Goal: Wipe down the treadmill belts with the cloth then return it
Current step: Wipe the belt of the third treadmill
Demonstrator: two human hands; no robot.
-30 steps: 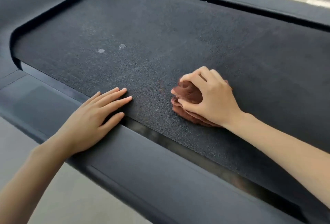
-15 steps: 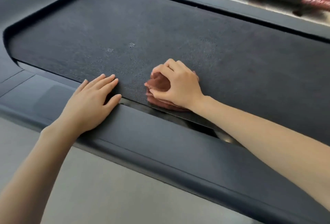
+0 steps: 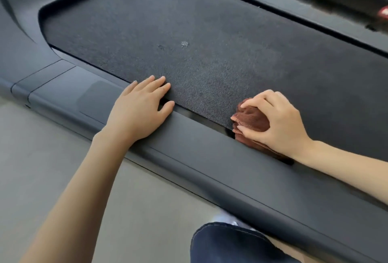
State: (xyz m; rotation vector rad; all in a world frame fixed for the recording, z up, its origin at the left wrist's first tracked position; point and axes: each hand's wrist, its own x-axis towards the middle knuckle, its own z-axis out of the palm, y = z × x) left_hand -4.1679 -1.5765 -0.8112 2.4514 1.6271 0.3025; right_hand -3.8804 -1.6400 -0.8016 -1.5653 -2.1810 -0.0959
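A black textured treadmill belt (image 3: 210,38) fills the upper middle of the head view, with two small pale spots near its centre. My right hand (image 3: 277,122) grips a bunched brown cloth (image 3: 252,119) and presses it at the belt's near edge, partly in the gap beside the side rail. My left hand (image 3: 140,109) lies flat with fingers spread, palm on the near side rail (image 3: 210,158) and fingertips on the belt edge. Part of the cloth is hidden under my right hand.
The grey floor (image 3: 52,168) lies in front of the rail. A knee in dark jeans (image 3: 231,244) shows at the bottom edge. Another machine with a red part (image 3: 384,12) stands beyond the far rail at top right.
My right hand has dragged the cloth toward me, from the belt surface to its near edge and the gap by the rail. The left hand stays planted on the rail; the camera has shifted.
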